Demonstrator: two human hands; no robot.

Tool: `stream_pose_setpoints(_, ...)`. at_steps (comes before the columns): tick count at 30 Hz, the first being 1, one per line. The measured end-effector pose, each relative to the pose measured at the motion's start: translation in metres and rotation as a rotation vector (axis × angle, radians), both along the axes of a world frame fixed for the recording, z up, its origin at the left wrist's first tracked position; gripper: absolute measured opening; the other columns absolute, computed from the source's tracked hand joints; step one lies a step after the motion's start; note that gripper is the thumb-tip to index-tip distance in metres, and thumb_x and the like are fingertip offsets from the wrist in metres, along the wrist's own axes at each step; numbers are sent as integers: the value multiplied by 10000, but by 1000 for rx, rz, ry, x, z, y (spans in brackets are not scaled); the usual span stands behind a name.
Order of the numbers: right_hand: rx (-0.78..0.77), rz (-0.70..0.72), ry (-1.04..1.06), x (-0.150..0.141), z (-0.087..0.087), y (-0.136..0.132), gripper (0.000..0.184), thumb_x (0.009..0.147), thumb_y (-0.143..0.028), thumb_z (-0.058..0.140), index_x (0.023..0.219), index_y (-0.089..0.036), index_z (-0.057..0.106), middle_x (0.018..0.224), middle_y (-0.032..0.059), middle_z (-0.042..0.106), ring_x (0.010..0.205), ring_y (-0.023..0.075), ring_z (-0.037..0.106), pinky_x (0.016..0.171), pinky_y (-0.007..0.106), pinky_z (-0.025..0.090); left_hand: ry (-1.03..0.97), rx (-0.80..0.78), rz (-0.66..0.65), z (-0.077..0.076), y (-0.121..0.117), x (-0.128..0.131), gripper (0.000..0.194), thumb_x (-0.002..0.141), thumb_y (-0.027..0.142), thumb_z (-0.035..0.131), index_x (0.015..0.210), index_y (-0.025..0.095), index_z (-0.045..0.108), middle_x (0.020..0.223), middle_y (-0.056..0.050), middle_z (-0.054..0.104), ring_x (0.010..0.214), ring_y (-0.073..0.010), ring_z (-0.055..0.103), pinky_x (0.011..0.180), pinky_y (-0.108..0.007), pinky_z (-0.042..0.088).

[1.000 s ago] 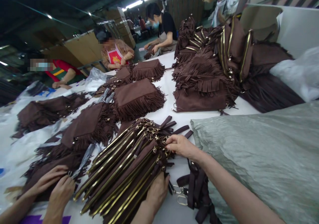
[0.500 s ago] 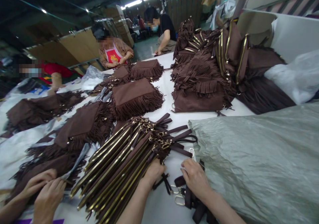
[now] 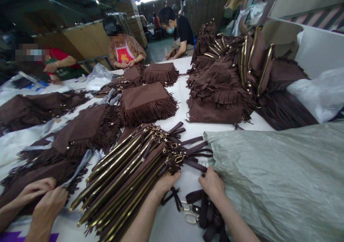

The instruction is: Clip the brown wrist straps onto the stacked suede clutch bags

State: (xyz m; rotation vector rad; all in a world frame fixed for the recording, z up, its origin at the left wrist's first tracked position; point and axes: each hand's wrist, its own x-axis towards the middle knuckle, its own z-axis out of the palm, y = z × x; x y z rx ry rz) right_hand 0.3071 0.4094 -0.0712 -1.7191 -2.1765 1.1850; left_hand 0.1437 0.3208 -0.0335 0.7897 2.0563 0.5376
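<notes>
A slanted row of brown zip pouches point(image 3: 129, 174) with gold zips lies in front of me, their clips and short straps toward the right. At the near right end of the row, my left hand point(image 3: 167, 183) is closed on a pouch's end, its fingertips partly hidden. My right hand point(image 3: 213, 185) pinches the end of a brown wrist strap point(image 3: 195, 164) that reaches out from the row. Below it lie brown shoulder straps point(image 3: 208, 213) with silver-coloured clasps. A thin dark cord point(image 3: 176, 198) rests between my forearms.
Brown fringed bags point(image 3: 146, 100) stand across the table, with a heap of them point(image 3: 220, 77) at the back right. Grey-green plastic sheeting point(image 3: 274, 166) covers the right side. A co-worker's hands point(image 3: 52, 199) work at the lower left; other people stand behind the table.
My right hand has moved up from the shoulder straps to the wrist strap's end. My left hand stays at the pouches. The view has shifted slightly.
</notes>
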Motion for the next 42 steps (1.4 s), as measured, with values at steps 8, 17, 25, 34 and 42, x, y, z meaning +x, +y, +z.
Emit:
stream_pose_setpoints(8,-573,65,442,16,32,-33,185,690,-359,426,591,-203,421,506,-63,385,484,95,378,471,223,289,-75,-35,190,2,2,11,550,763,587,293,835,181,656,1011,-64,653,1007,-256,535,931,-344,339)
stream_pose_setpoints(17,-675,60,705,3,37,-64,298,719,-455,517,609,-180,477,557,-59,409,537,88,373,528,221,296,-147,11,114,6,-1,6,461,681,606,437,518,182,514,695,-33,609,744,-214,543,749,-328,382)
stream_pose_setpoints(25,-1008,-158,724,0,20,-72,247,688,-394,580,727,-153,543,566,-42,521,482,60,427,504,192,298,-237,35,78,1,-4,5,307,597,444,568,482,176,470,520,39,445,587,-134,421,603,-277,302)
stream_pose_setpoints(34,-940,12,669,-7,23,-77,304,743,-411,452,891,-149,496,600,-41,467,461,64,402,471,204,308,-268,-9,52,4,-4,4,267,579,365,590,447,166,471,470,50,426,525,-108,386,549,-258,277)
stream_pose_setpoints(42,-365,258,419,-26,23,-66,241,782,-338,393,917,-185,521,748,32,571,693,177,537,664,301,399,-191,-38,85,-5,-6,5,249,646,296,555,462,167,450,473,54,417,509,-105,387,530,-256,267)
